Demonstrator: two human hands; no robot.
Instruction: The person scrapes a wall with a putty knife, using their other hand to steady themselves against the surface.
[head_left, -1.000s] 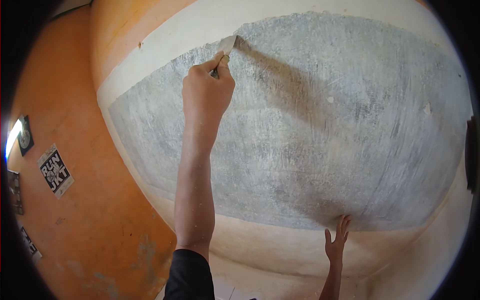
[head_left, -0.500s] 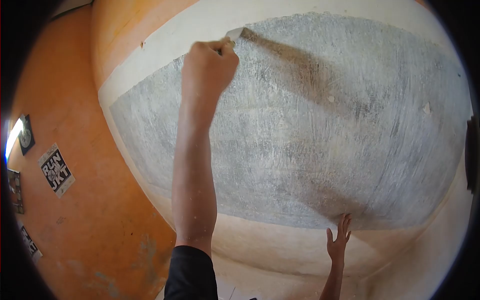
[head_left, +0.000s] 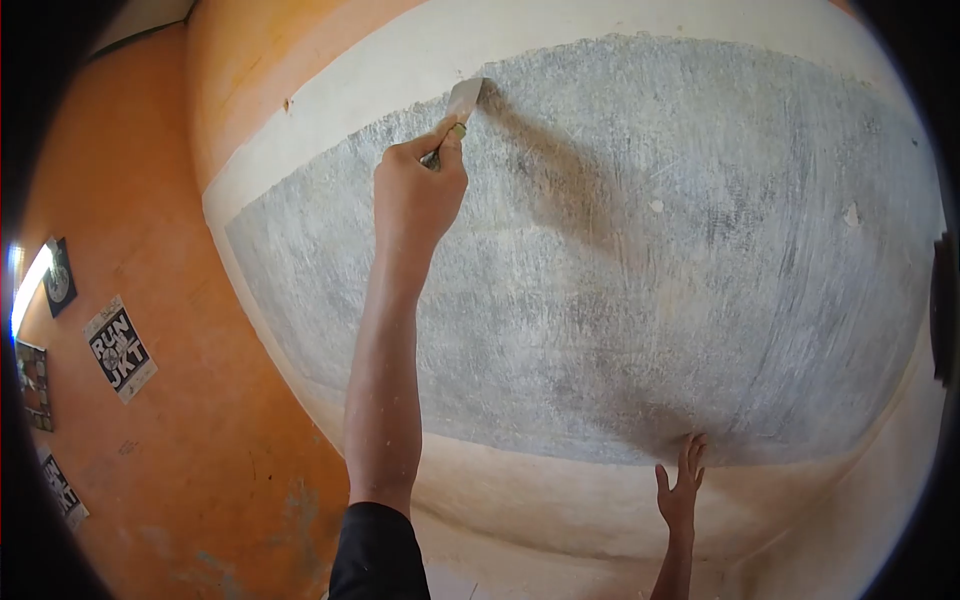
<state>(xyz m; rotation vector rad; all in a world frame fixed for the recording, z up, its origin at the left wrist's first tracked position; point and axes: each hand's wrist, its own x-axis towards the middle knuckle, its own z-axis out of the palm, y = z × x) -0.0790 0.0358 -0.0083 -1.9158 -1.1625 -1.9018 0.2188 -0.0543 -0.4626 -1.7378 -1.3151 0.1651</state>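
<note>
My left hand [head_left: 420, 190] is closed around the handle of a scraper [head_left: 466, 99], whose flat metal blade points up. The blade's tip is at the upper edge of a rough grey patch [head_left: 560, 300] on the wall, where it borders a pale band [head_left: 380, 85]. A long shadow falls to the right of the blade. Lower down on the right, my right hand [head_left: 680, 498] has its fingers spread, with the fingertips against the patch's lower edge. Nothing shows in that hand.
An orange wall [head_left: 190, 350] stands at the left, with a "RUN JKT" poster [head_left: 121, 348], a dark picture [head_left: 58, 275] and other posters. A bright light [head_left: 32, 290] shows at the far left. Pale wall [head_left: 560, 500] runs below the grey patch.
My left hand and the scraper have moved down, with the blade now more upright. My right hand keeps about the same place on the wall. The view has shifted slightly.
</note>
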